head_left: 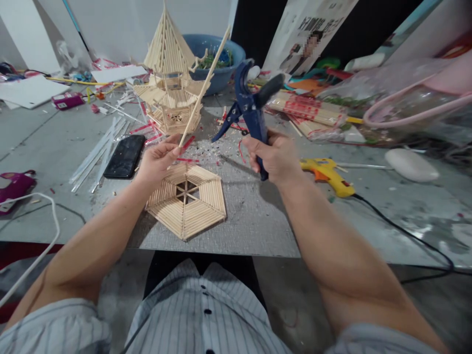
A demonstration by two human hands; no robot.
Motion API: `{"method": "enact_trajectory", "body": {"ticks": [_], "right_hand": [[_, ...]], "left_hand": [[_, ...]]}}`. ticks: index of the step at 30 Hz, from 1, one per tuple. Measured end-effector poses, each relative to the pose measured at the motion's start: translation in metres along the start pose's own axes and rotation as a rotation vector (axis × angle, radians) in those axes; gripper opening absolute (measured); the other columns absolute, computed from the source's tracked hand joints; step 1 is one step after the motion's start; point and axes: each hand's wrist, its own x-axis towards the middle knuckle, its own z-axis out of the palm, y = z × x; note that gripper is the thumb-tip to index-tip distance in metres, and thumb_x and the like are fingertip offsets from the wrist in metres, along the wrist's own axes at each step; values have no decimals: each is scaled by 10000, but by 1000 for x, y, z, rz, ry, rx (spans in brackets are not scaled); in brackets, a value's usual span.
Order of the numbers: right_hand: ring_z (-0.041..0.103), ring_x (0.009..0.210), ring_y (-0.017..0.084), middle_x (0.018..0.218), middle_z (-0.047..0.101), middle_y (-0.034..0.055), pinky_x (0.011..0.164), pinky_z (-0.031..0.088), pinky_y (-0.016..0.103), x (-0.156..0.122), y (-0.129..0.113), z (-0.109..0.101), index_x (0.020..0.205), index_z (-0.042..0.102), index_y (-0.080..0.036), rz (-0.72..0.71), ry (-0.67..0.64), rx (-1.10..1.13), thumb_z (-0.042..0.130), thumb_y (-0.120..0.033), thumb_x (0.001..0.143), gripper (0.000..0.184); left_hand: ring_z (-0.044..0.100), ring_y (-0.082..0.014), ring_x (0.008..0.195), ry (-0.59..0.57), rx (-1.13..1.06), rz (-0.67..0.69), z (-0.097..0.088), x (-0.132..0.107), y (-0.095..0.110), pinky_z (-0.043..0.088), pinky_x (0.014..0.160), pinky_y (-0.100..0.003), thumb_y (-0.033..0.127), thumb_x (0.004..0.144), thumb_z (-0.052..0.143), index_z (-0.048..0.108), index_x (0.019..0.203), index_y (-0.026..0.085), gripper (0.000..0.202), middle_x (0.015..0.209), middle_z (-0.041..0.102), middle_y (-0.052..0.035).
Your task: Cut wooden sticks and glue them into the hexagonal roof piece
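While left grip (159, 160) pinches stick (205, 87), right grip (276, 156) clasps cutter (254, 115). Panel (204, 211) sits near worktop's (258, 223) front edge, apart from glue gun (335, 179).

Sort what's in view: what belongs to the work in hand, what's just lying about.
Seemingly in use:
- stick, in the left hand
- cutter, in the right hand
- hexagonal panel, made of similar sticks
- glue gun, probably, though lying unheld

Apparently lying about:
- phone
- basin
- white cable
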Motion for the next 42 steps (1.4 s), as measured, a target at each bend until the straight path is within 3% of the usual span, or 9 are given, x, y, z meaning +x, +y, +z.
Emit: {"method": "enact_trajectory", "body": {"ticks": [5,11,15,19,23,29,32,36,42], "right_hand": [[335,276,68,420,410,-80,282,211,248,-11,-3,15,582,492,-226,89,-200,355,750,-410,573,317],[414,347,93,466,399,-69,364,330,268,-12,9,26,582,469,-236,14,-208,349,658,-377,655,247],[642,770,206,891,656,45,645,515,363,-5,27,29,872,545,-262,-47,-139,94,604,-424,683,256],[570,1151,252,1281,588,86,821,502,437,-2,33,28,1072,566,-289,-47,-283,74,532,-403,696,394],[550,1171,247,1124,653,79,803,482,448,-10,15,29,1007,619,-309,-23,-425,251,407,-332,712,364],[630,916,271,862,650,74,734,482,456,-17,-5,33,1012,621,-283,-3,-335,186,383,-382,713,394],[634,881,275,807,632,52,779,489,460,-8,3,19,955,604,-273,-32,-142,58,494,-334,663,318],[595,947,306,972,629,112,868,460,503,7,23,-3,1043,565,-243,-209,213,-556,563,-271,684,360],[494,1125,362,1154,557,174,902,427,559,7,48,5,1273,469,-204,-470,34,-893,588,-248,719,569]], "left_hand": [[580,-165,1178,-100,-203,-137,7,-7,7,506,906,-275,361,670,784,689,698,182,204,1236,660,-64],[637,-73,722,-135,-347,-272,12,-11,7,522,837,-249,321,604,831,707,662,186,192,749,715,3],[629,-62,694,-159,-361,-272,16,-15,8,519,789,-222,337,579,846,709,645,189,212,705,702,19],[659,-83,745,-203,-350,-273,20,-20,16,517,810,-235,352,596,832,704,644,192,211,688,688,23],[683,-112,823,-251,-348,-313,24,-25,24,519,816,-251,355,597,830,692,643,188,222,761,718,-2],[658,-121,709,-384,-190,-284,28,-28,20,522,702,-259,426,617,805,725,699,182,270,758,731,-34],[647,-115,674,-295,-136,-303,21,-22,17,516,646,-247,442,672,762,727,755,179,278,756,730,-34],[584,-63,565,-6,-148,-224,8,-7,17,451,532,-182,385,722,736,665,699,171,227,631,667,3],[464,-36,452,64,-46,-223,8,-3,18,381,446,-183,304,808,665,619,689,164,190,558,571,35]]}}
